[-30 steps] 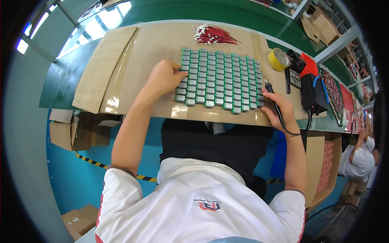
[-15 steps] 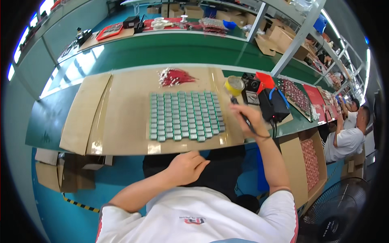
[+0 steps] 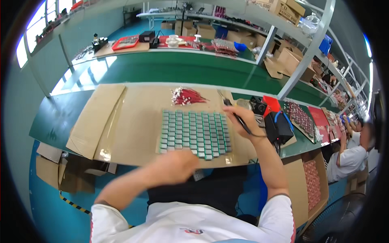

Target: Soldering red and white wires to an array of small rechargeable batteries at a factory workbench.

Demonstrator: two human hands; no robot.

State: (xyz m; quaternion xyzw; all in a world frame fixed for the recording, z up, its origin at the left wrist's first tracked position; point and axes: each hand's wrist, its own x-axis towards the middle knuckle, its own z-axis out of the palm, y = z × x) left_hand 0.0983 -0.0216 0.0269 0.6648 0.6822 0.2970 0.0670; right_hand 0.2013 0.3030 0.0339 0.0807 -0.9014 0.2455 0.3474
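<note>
Since the earlier frame the left hand [image 3: 176, 164] had drawn back below the grid of small green rectangular cells [image 3: 194, 133] on the cardboard-covered counter [image 3: 133, 121]; its grip was blurred and could not be told. The right hand [image 3: 242, 118] grasped a black corded soldering tool [image 3: 237, 115] at the grid's upper right corner. Red wire leads [image 3: 185, 96] above the grid lay unattached, so most joining seemed left.

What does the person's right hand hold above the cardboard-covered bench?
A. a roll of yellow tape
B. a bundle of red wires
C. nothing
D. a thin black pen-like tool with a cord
D: the right hand grips a thin black tool with a cord trailing from it, beside the grid of small green-edged parts; the red wires lie untouched farther back.
</note>
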